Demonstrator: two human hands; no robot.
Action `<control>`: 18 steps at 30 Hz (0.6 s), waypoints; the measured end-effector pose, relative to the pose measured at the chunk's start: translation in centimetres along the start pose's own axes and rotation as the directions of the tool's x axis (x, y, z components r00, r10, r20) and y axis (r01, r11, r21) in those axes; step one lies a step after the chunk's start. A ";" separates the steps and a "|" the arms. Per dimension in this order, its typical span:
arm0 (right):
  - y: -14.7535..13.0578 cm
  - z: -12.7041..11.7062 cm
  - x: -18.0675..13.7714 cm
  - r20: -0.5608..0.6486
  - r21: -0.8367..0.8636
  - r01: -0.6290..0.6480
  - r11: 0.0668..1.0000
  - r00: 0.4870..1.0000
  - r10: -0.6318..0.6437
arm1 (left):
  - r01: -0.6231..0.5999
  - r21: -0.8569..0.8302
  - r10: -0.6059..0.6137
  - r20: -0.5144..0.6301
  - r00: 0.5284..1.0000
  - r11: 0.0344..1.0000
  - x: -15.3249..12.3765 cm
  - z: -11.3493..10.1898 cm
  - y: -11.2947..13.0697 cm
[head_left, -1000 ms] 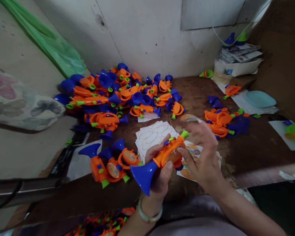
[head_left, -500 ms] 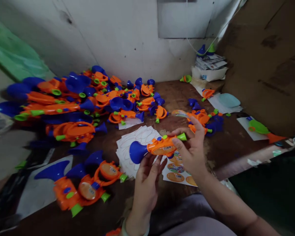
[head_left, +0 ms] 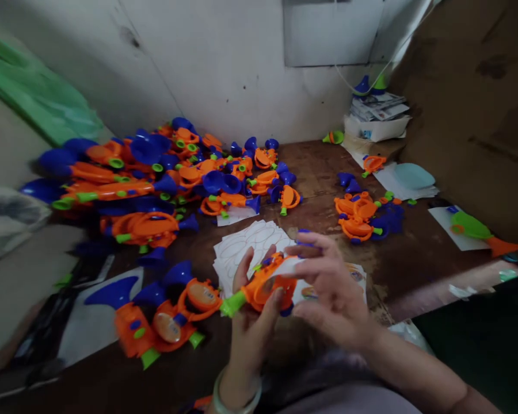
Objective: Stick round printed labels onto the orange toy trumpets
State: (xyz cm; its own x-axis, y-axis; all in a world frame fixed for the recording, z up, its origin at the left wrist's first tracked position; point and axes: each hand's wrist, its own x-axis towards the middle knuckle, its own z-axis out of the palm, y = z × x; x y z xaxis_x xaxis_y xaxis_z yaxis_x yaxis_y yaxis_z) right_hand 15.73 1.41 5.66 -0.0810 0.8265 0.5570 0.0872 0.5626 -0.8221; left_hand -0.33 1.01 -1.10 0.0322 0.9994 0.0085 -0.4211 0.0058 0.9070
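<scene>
My left hand (head_left: 252, 339) is wrapped round an orange toy trumpet (head_left: 263, 292), whose green mouthpiece points to the left and towards me. Its blue bell is mostly hidden behind my hands. The fingers of my right hand (head_left: 339, 302) pinch a pale sticker (head_left: 286, 267) at its edge, held against or just over the trumpet's flat oval side; whether it sticks there I cannot tell. Beneath the hands lie white sheets with oval outlines (head_left: 252, 238) and, partly covered, a sheet of oval stickers (head_left: 357, 276).
A large heap of toy trumpets (head_left: 151, 224) fills the table's left back. Several more trumpets (head_left: 168, 325) lie front left, some bearing oval stickers. At the right are a smaller group of trumpets (head_left: 357, 207), a light blue dish (head_left: 414, 175) and a green-orange toy (head_left: 472, 225). Brown cardboard (head_left: 470, 115) rises behind.
The trumpet has been turned so its mouthpiece points left instead of right. My right hand has brought the sticker from its fingertips down to the trumpet's side. The view has shifted slightly left.
</scene>
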 end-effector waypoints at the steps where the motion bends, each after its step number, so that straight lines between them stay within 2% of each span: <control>1: 0.0 -0.4 0.3 -0.058 0.050 -0.069 0.996 0.996 0.072 | -0.005 -0.022 0.005 -0.009 1.000 1.000 0.1 0.3 0.3; 4: 0.3 -0.8 1.0 -0.154 0.118 -0.189 0.975 0.966 0.206 | -0.018 -0.091 0.017 -0.007 1.000 0.996 0.3 1.0 1.0; 11: 1.1 0.6 0.8 -0.244 0.142 -0.330 0.933 0.902 0.356 | -0.070 -0.147 0.078 0.056 0.995 0.987 0.1 1.7 1.7; 14: 1.3 0.9 0.8 -0.253 0.149 -0.343 0.927 0.893 0.371 | -0.106 -0.141 0.116 0.067 0.991 0.984 -0.1 1.8 1.4; 18: 1.3 1.1 0.8 -0.294 0.096 -0.308 0.946 0.899 0.323 | -0.095 -0.119 0.104 0.072 0.992 0.988 -0.4 1.7 1.0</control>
State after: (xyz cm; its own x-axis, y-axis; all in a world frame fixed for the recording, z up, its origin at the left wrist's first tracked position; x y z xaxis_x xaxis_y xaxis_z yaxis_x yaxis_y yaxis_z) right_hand 14.68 2.79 4.87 0.2477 0.9304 0.2703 0.0123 0.2760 -0.9611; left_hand 0.77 0.60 0.56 0.0533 0.9897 0.1328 -0.5274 -0.0850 0.8454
